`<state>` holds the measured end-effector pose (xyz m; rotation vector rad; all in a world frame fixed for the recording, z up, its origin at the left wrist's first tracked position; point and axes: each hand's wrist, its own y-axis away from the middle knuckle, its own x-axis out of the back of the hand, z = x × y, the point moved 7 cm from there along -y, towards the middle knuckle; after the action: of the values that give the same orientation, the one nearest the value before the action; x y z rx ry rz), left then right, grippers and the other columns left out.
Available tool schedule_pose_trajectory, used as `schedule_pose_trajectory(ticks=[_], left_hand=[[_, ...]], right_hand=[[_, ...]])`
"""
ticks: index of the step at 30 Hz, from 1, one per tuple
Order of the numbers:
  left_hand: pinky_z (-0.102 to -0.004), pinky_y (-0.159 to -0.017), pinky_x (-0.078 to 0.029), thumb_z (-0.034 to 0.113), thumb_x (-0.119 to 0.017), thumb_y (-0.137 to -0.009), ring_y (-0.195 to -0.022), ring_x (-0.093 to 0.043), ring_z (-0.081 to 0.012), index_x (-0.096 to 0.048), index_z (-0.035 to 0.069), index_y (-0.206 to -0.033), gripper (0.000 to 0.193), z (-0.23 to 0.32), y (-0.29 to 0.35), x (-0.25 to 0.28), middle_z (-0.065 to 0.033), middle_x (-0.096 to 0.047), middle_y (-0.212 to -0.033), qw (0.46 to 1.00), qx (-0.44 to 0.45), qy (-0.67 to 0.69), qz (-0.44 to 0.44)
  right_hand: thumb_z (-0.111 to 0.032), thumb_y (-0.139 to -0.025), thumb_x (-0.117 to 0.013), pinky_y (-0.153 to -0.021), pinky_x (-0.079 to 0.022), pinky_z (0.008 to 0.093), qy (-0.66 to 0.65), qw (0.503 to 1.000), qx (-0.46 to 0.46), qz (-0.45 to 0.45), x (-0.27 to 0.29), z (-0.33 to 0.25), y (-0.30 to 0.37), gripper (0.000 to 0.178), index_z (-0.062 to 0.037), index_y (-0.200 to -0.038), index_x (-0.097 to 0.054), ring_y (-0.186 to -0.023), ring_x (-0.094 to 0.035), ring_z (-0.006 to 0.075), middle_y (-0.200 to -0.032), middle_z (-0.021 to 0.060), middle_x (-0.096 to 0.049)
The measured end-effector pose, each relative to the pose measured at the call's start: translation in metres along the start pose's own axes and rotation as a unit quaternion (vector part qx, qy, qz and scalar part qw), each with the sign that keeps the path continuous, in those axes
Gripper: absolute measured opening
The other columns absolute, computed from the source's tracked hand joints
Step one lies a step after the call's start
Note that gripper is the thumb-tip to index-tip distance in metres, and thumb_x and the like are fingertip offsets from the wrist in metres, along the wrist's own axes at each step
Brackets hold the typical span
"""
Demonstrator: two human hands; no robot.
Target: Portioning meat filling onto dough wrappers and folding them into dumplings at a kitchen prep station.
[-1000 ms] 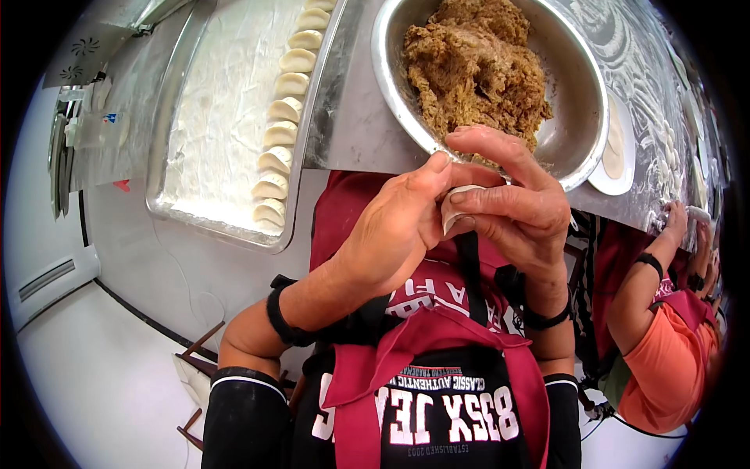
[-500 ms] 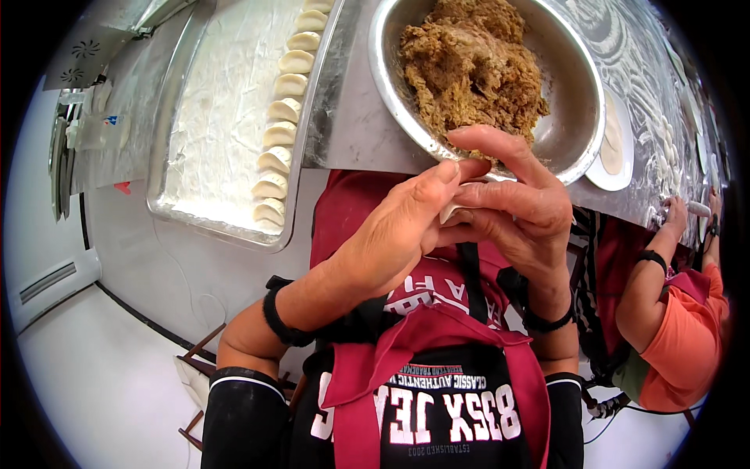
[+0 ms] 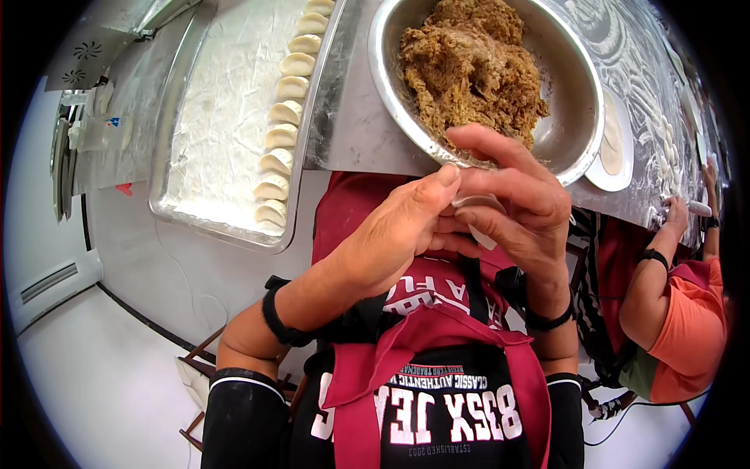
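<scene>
Head view, just below the near rim of the metal bowl [image 3: 574, 152]: the right hand [image 3: 523, 199] keeps a narrow pinch, its thumb below and fingers above a small piece of pale dough [image 3: 480, 202], most of which the fingers cover. Its forefinger stretches out toward the bowl's rim. The left hand [image 3: 394, 227] meets it on the dough's left side, thumb pointing up toward the bowl and other fingers reaching beneath; how firmly these press the dough cannot be told, since the hands overlap.

The dough looks smooth, thin and curved at its visible edge. Inside the bowl, a brown filling [image 3: 473, 70] is heaped, coarse, moist and crumbly, leaving shiny bare metal on the right wall. Left of the bowl lies a shallow rectangular metal tray [image 3: 169, 184], its floor coated in uneven white flour; down the tray's side nearest the bowl runs a single row of dumplings [image 3: 281, 136], plump, cream-coloured half-moons with rounded edges. Right of the bowl, close to its rim, a white plate [image 3: 610, 182] carries a pale, flat, rounded piece [image 3: 612, 141]. Further right of the bowl, the table [image 3: 641, 86] is streaked with flour, and a co-worker's hand [image 3: 676, 211] rests near its edge
</scene>
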<state>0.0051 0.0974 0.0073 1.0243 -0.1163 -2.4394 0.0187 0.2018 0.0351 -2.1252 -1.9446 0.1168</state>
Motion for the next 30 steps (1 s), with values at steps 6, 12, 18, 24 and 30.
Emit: schedule_pose_trajectory(ticks=[6,12,18,24,30], left_hand=[[-0.0396,-0.089,-0.045,0.045,-0.024,-0.096,-0.104,-0.055,-0.0251,-0.038,-0.002,-0.128,0.058,-0.001,-0.001,0.002,-0.0151,-0.052,-0.116,1.000,0.022,0.011,-0.013],[-0.0356,-0.087,-0.047,0.044,-0.033,-0.095,-0.106,-0.054,-0.0195,-0.035,-0.002,-0.130,0.058,-0.006,-0.003,0.003,-0.0112,-0.051,-0.119,0.998,0.054,0.031,-0.005],[-0.0355,-0.088,-0.048,0.032,-0.041,-0.094,-0.107,-0.054,-0.0201,-0.037,-0.001,-0.129,0.048,0.010,0.009,0.010,-0.0123,-0.050,-0.118,0.999,0.024,0.031,-0.003],[-0.0330,-0.082,-0.053,0.001,-0.048,-0.086,-0.098,-0.061,-0.0250,-0.042,0.000,-0.125,0.039,0.046,0.049,0.064,-0.0180,-0.055,-0.115,0.980,-0.025,-0.092,0.173],[-0.0243,-0.075,-0.051,-0.002,-0.050,-0.081,-0.086,-0.061,-0.0136,-0.055,0.000,-0.108,0.028,0.076,0.110,0.137,-0.0091,-0.062,-0.100,0.920,-0.087,-0.243,0.295]], right_hand=[[-0.006,-0.069,-0.070,-0.091,-0.041,0.0363,0.064,0.991,0.087,-0.078,-0.005,-0.008,-0.003,0.021,0.0014,-0.089,-0.066,-0.108,-0.053,0.0294,-0.115,0.0217,-0.055],[-0.001,-0.066,-0.070,-0.079,-0.048,0.0333,0.090,0.988,0.115,-0.055,-0.008,-0.011,-0.007,0.016,-0.0009,-0.081,-0.065,-0.099,-0.057,0.0286,-0.106,0.0142,-0.061],[-0.009,-0.068,-0.071,-0.086,-0.045,0.0370,0.042,0.994,0.101,-0.027,-0.007,-0.020,-0.006,0.037,0.0000,-0.102,-0.060,-0.104,-0.056,0.0325,-0.117,0.0217,-0.054],[-0.001,-0.069,-0.069,-0.077,-0.049,0.0318,0.087,0.988,0.129,0.016,0.006,-0.032,0.001,0.028,0.0017,-0.095,-0.060,-0.088,-0.062,0.0260,-0.105,0.0204,-0.059],[0.007,-0.068,-0.066,-0.074,-0.050,0.0294,0.063,0.991,0.117,0.014,0.005,-0.025,0.002,0.025,0.0024,-0.092,-0.061,-0.082,-0.063,0.0235,-0.099,0.0192,-0.062]])
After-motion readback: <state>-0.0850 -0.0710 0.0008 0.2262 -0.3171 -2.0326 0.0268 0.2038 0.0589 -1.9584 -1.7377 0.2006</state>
